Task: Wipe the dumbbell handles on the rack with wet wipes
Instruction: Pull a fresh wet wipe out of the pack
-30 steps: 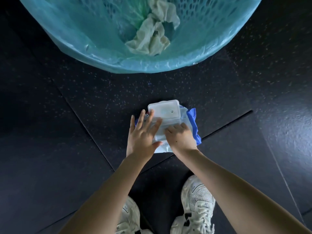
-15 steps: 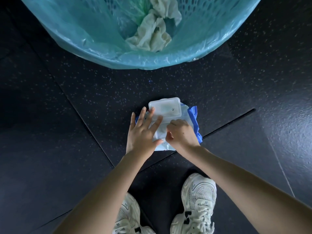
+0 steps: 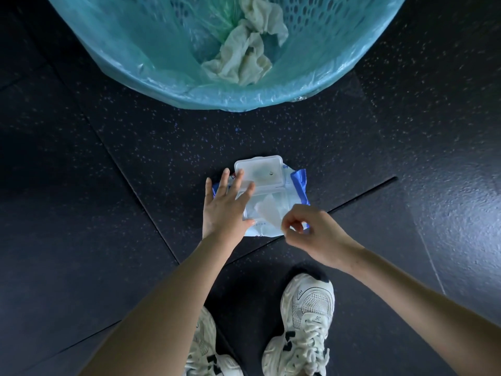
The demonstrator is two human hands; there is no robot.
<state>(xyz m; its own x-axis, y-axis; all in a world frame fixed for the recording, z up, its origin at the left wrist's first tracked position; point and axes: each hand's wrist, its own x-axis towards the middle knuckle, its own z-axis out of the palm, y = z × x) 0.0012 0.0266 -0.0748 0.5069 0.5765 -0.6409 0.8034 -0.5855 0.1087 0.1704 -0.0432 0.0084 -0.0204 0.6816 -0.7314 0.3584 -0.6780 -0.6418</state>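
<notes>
The wipe pack (image 3: 296, 187) lies on the floor (image 3: 108, 185) beside a mat seam, lid (image 3: 259, 171) flipped open; the left hand (image 3: 225, 208) presses flat on its left side, fingers straight; the right hand (image 3: 311, 234) pinches a wipe (image 3: 269, 210) sticking out of the opening; a lined bin (image 3: 141, 50) at the far edge holds crumpled wipes (image 3: 244, 57)

Left arm (image 3: 168, 299) and right arm (image 3: 412, 291) are both bare, same for the left hand (image 3: 225, 210) and right hand (image 3: 311, 234); chunky off-white mesh kicks with matching laces and blocky black accents; the left sneaker (image 3: 206, 351) is half cut off; the right sneaker (image 3: 306, 318) has a tiny "36" on the tongue; a black sock (image 3: 322, 276) peeks out above it.
</notes>
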